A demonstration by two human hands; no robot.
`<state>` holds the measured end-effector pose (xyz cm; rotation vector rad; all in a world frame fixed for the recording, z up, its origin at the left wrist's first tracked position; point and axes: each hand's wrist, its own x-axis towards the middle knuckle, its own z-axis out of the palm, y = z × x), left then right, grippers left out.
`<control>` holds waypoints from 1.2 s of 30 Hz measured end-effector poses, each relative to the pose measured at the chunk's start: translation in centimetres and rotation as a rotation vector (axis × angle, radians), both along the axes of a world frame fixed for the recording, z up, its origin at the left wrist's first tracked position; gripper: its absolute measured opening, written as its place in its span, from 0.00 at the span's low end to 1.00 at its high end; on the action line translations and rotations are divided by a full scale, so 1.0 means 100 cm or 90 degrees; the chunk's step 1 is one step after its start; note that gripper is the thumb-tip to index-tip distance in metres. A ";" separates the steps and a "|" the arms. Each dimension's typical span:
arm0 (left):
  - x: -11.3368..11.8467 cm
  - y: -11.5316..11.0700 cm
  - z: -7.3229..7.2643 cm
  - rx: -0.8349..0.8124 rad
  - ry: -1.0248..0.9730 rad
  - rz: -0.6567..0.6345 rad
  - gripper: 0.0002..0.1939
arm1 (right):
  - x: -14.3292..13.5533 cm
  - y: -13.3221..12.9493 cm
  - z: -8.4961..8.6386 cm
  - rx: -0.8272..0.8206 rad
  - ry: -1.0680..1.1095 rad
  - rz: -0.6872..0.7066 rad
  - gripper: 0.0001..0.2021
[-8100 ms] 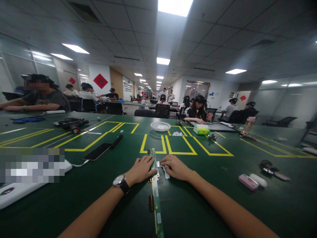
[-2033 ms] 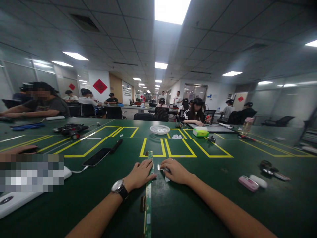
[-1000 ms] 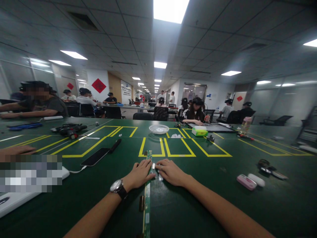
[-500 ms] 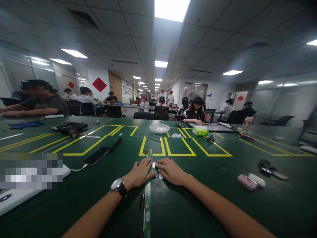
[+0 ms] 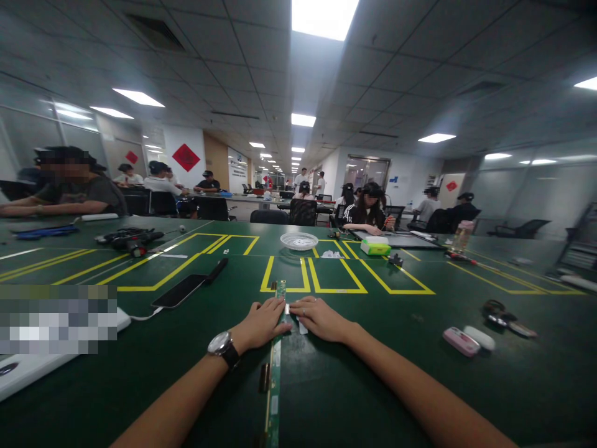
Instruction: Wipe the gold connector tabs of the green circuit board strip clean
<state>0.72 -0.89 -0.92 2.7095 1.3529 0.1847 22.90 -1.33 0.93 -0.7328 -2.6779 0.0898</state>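
Observation:
A long narrow green circuit board (image 5: 274, 379) lies lengthwise on the green table (image 5: 354, 398), pointing away from me. My left hand (image 5: 263, 323) is closed over its far part, fingers across the board and thumb at the right edge. My right hand (image 5: 321, 320) is just to the right, fingers bunched and fingertips at a small silvery piece (image 5: 286, 308) on the board's edge. A white slip (image 5: 303, 326) shows partly under the right hand. What the right fingertips pinch is hidden.
At left are a phone (image 5: 180, 291) on a white cable and a white device (image 5: 51, 370). Ahead stand a clear round dish (image 5: 299, 241) and a green-white tissue pack (image 5: 375, 246). Pink and white cases (image 5: 461, 341) and keys (image 5: 506, 318) lie right. A person (image 5: 368, 211) sits opposite.
The right fingertips have shifted slightly, uncovering more of the silvery piece. The left hand stays on the circuit board. The whole view has moved a little.

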 end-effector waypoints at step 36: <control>0.001 0.003 0.014 0.164 -0.131 0.087 0.23 | -0.012 0.003 0.008 0.043 -0.038 0.034 0.24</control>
